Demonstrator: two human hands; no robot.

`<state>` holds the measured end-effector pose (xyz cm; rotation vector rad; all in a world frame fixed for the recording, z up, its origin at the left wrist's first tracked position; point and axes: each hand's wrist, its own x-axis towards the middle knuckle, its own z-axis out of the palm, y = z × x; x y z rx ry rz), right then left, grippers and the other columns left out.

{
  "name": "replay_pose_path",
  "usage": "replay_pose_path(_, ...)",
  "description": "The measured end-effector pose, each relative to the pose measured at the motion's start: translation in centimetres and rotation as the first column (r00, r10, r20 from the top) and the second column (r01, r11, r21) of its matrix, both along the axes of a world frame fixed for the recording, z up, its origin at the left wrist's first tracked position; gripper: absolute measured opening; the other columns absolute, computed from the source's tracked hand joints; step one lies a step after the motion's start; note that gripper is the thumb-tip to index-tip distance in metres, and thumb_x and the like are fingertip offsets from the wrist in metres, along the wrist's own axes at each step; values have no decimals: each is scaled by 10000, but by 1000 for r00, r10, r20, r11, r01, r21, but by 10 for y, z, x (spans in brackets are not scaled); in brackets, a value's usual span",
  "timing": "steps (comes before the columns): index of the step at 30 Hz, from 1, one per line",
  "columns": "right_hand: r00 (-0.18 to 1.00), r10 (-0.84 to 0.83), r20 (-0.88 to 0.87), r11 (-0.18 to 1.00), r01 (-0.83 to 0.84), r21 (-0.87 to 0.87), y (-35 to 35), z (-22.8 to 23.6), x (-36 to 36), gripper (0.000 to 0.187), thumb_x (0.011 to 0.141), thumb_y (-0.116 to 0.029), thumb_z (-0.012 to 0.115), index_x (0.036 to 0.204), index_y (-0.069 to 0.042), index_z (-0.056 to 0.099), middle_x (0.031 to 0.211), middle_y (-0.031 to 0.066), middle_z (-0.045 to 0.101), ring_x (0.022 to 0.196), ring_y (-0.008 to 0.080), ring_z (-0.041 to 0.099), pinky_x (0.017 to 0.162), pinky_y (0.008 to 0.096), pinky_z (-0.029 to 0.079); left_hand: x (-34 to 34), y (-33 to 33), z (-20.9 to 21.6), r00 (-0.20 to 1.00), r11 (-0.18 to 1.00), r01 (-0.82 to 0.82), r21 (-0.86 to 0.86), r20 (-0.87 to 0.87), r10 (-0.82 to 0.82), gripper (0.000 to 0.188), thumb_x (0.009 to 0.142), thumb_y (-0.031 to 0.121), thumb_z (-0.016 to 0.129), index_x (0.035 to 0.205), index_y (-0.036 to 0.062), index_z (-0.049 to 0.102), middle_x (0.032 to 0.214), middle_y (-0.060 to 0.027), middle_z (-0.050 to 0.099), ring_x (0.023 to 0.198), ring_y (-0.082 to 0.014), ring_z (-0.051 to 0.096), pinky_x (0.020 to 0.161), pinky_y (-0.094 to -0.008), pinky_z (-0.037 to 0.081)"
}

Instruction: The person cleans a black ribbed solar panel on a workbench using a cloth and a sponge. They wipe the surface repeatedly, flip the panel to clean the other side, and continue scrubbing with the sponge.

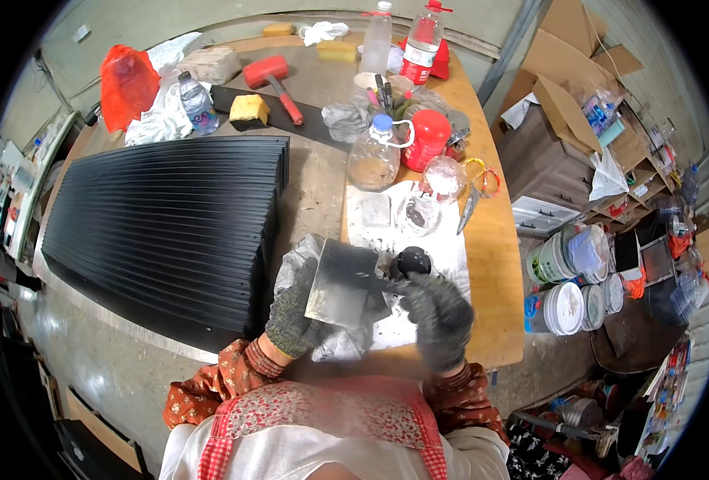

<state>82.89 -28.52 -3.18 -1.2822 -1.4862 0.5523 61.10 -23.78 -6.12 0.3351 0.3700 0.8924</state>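
flat grey metal plate [342, 282], gloved grip.

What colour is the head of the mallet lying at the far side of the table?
Red. The mallet shows best in the head view, near a yellow sponge.

Dull grey metal plate [340, 282]; matt black ribbed sheets [162, 232]; knitted gloves.

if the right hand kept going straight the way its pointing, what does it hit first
The right hand, gloved, points up and to the left. Probably first comes the grey metal plate that the left hand holds, though the small black round object sits close by its fingers; depth is hard to judge.
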Motion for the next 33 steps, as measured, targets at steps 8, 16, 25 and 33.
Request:
replay_pose_path(8,833,-261,488,954,146,261,11,10,4,191,916,-109,611,1070,-8,659,823,106,688,607,173,619,547,278,496,2,-3,2,995,991,-45,-129,83,56,570,1019,469,425,1370,21,449,1304,-204,560,1172,-332,578,983,-445,498)
replay_pose_path(16,662,8,750,849,-401,345,-10,11,-24,205,838,-107,651,1015,-4,667,714,94,645,497,198,564,451,333,449,-7,-2,-30,847,874,-90,477,-425,319,747,899,395,627,1446,-25,338,1380,-224,486,1280,-364,480,1091,-472,370)
replay_pose_path(25,675,317,666,942,-140,-306,-5,12,-34,351,876,-265,551,1092,-5,646,957,108,634,791,230,601,694,406,493,-15,-15,-79,544,687,189,702,-657,522,909,804,236,758,1498,-33,235,1416,-226,438,1326,-352,430,1117,-430,332)
replay_pose_path(33,838,35,545,972,-154,175,-9,24,-42,298,890,-118,596,1161,7,617,917,165,672,650,259,626,570,351,505,-10,-10,-59,750,873,-104,476,-539,384,862,840,235,715,1499,-41,233,1407,-224,458,1256,-347,507,1049,-431,412)
